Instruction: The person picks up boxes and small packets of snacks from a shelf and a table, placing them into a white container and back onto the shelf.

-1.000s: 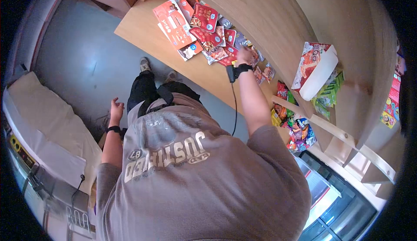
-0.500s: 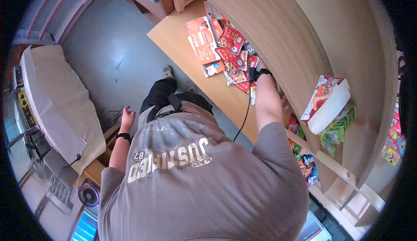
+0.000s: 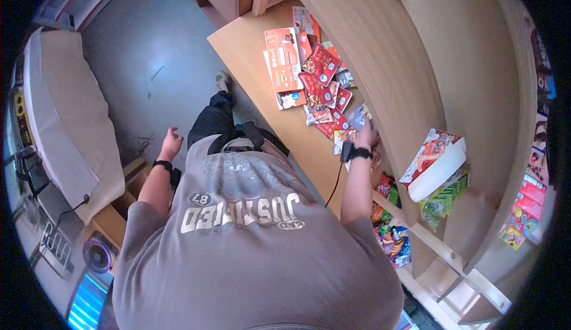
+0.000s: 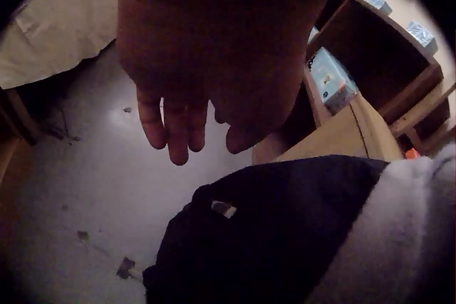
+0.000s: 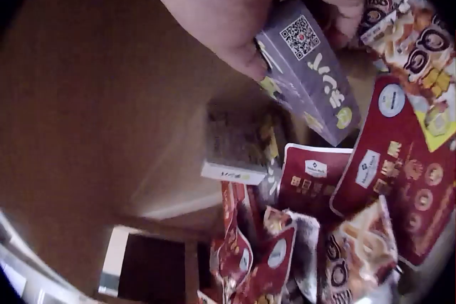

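Observation:
My right hand [image 3: 366,138] is at the near end of a snack pile on the wooden shelf. In the right wrist view its thumb and fingers grip a small purple-grey box [image 5: 313,69] with a QR code, tilted above the packets. Just below it are red snack bags [image 5: 406,168], and a patterned snack bag [image 5: 424,47] lies beside the fingers. Another small box [image 5: 235,143] with a white edge sits further back among the bags. My left hand [image 3: 171,142] hangs at my side over the floor, fingers loose and holding nothing.
Flat orange boxes [image 3: 284,59] lie at the pile's far end. An upper wooden shelf [image 3: 380,50] overhangs the pile's right side. Past it stand an open carton [image 3: 437,163] and green packets [image 3: 443,196]. A cloth-covered table [image 3: 71,110] is at the left.
My right hand went in under the upper shelf, out of sight, and is now back in view with the purple-grey box. The head view has shifted; my left hand still hangs loose.

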`<action>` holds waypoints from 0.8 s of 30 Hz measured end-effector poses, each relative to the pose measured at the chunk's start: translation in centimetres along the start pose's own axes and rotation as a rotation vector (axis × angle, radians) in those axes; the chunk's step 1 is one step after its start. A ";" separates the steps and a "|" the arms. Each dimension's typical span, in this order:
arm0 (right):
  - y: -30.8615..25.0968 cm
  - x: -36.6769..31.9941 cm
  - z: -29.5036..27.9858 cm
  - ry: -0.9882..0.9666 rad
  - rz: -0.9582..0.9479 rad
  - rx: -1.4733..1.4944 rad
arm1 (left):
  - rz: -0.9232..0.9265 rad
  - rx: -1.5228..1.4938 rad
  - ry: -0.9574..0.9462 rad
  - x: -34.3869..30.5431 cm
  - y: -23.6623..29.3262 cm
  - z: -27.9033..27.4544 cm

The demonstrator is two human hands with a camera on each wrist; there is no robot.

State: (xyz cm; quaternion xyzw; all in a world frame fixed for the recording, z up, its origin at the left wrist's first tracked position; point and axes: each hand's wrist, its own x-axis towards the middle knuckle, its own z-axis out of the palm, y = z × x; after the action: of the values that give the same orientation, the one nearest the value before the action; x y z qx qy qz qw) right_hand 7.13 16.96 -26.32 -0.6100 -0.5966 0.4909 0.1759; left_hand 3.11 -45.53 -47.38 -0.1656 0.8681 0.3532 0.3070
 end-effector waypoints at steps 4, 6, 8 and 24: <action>5.2 -0.4 -3.3 -0.389 -0.190 -0.040 | 0.050 0.004 0.009 1.9 3.8 1.3; 3.2 -5.2 -3.8 -0.673 -0.164 -0.003 | 0.073 0.033 0.012 2.5 5.4 1.7; -0.1 -8.8 -4.3 -0.926 -0.211 -0.097 | 0.090 -0.065 0.004 3.3 6.7 2.0; -31.4 4.8 5.9 -0.104 -1.109 -0.507 | 0.052 -0.075 -0.079 8.8 4.9 4.2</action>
State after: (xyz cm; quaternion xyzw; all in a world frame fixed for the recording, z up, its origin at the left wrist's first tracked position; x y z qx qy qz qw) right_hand -15.96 26.21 -5.74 -0.2070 -0.9312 0.1980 0.2253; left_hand -4.33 -39.73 -52.96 -0.1403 0.8454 0.3996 0.3255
